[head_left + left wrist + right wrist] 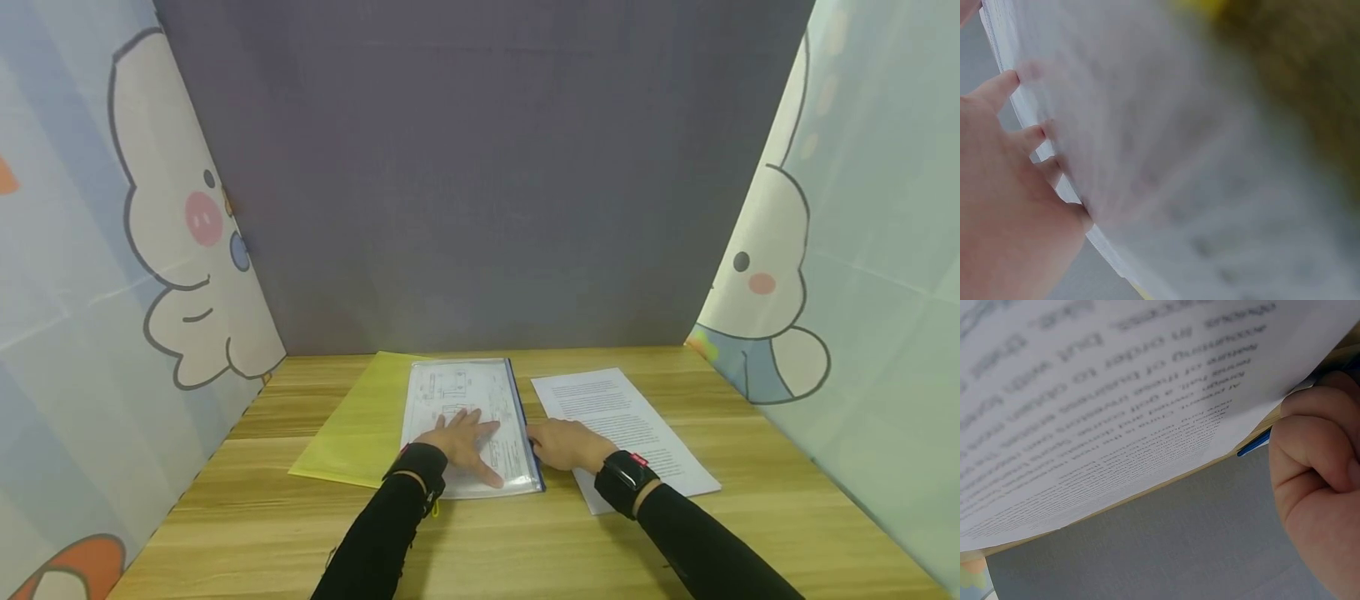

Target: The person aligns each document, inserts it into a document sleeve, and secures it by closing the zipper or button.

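Note:
A clear report cover (498, 387) with printed drawing sheets inside lies on the table, a blue spine bar (518, 392) along its right edge. My left hand (459, 442) rests on the cover with fingers spread and straight; in the left wrist view the fingertips (1007, 84) touch the sheet's surface. At the lower part of the spine, my right hand (564, 443) has its fingers curled and pinches the blue bar. The right wrist view shows that curled hand (1319, 450), with the bar's far end (1254, 442) sticking out beyond it.
A yellow translucent folder (348, 433) lies partly under the cover on the left. Printed text pages (622, 408) lie to the right, beneath my right wrist. A grey panel (480, 183) stands behind the wooden table (247, 517), with cartoon-printed curtains (75, 333) at both sides.

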`<state>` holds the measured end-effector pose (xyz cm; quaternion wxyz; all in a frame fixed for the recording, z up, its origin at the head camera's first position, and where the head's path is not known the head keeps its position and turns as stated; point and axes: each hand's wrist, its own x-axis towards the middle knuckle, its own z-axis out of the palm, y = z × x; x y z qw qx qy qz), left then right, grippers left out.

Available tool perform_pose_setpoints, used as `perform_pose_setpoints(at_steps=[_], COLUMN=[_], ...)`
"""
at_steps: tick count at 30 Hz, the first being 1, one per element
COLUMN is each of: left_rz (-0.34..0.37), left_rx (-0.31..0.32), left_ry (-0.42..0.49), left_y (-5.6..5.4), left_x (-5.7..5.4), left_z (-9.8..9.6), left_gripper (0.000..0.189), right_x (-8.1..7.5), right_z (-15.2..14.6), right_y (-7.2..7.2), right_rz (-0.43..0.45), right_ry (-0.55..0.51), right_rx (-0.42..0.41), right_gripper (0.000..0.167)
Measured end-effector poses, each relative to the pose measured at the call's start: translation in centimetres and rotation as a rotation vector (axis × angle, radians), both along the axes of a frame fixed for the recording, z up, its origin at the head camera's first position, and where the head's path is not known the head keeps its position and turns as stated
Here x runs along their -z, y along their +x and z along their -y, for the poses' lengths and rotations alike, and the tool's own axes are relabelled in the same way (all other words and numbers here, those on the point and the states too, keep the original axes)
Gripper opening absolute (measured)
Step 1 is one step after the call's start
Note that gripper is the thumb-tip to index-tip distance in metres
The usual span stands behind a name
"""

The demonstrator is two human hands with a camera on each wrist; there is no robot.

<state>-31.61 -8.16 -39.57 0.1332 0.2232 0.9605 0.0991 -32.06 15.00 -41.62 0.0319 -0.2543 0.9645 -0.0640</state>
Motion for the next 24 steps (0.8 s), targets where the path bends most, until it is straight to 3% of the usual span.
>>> perform_pose_setpoints(at_steps=[10,24], left_rz=[-0.002,0.003], left_rx=[-0.001,-0.001], left_ry=[0.013,-0.008], left_y=[0.1,0.3], left_x=[0.2,-0.1], left_z=[0.1,0.0], left_gripper=[0.105,0.104], right_x=[0.1,-0.1], right_z=[-0.1,-0.2], right_y=[0.3,1.7], right_rz=[0.002,-0.002], right_ry=[-0.02,-0.028], right_rx=[-0.011,-0.032], right_gripper=[0.011,0.01])
